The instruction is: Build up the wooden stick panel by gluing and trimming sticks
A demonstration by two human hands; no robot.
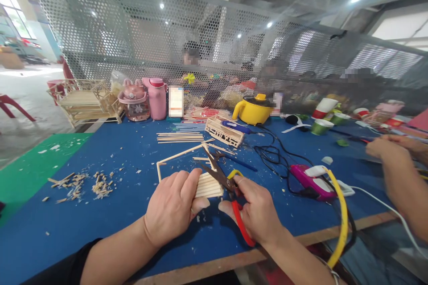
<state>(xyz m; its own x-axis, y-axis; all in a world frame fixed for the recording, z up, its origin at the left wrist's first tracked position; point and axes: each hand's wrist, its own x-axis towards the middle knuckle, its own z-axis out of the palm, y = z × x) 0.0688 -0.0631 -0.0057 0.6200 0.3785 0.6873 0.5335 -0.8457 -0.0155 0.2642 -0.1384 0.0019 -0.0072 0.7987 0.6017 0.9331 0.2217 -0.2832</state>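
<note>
My left hand (175, 202) is closed around a small frame of pale wooden sticks (210, 185), its slatted part showing between my two hands. A thin stick outline of the same pale wood rises behind my fingers. In my right hand (259, 207) is a pair of scissors (241, 222) with a red handle, the dark blades apart at the frame's right side. A yellow part shows at my right fingers. Just behind the blades lies a blue-handled tool (239, 160). My left fingertips are partly hidden by the wood.
Wood scraps (82, 185) lie at left. Loose sticks (180, 138), a glue gun (236, 127) and a yellow pot (256, 109) stand farther back. Black cables and a pink power strip (312, 182) are at right, near another person's hands (394, 153). A perforated screen (150, 44) borders the table.
</note>
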